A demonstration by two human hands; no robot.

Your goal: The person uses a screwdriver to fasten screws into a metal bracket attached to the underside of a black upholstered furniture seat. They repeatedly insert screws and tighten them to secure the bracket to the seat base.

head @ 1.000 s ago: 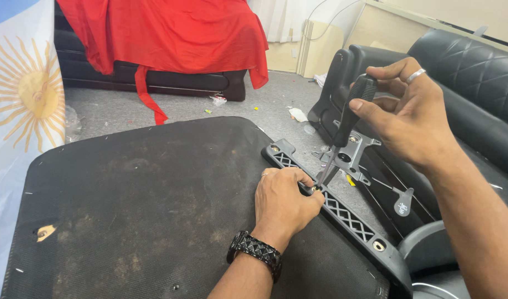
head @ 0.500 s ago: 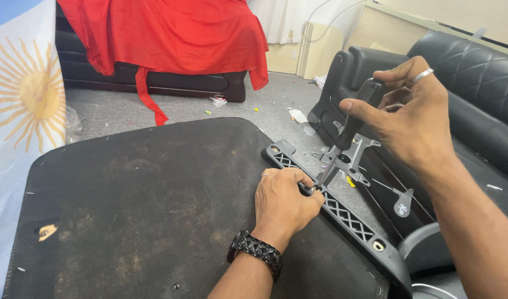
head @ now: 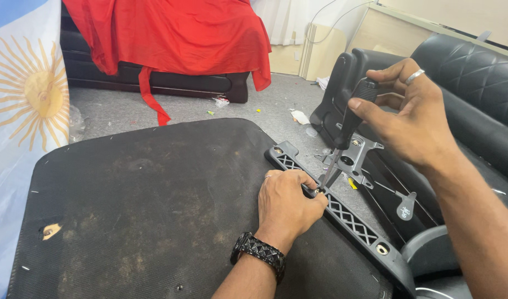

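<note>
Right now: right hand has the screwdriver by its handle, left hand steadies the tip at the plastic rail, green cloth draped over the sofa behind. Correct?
One error: the cloth is red, not green, per the head view. The right hand does hold the screwdriver by its handle, and the left hand is at its tip on the plastic rail.

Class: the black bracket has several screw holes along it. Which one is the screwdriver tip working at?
The middle one, beside the left hand; the holes at the far end and near end sit untouched.
</note>
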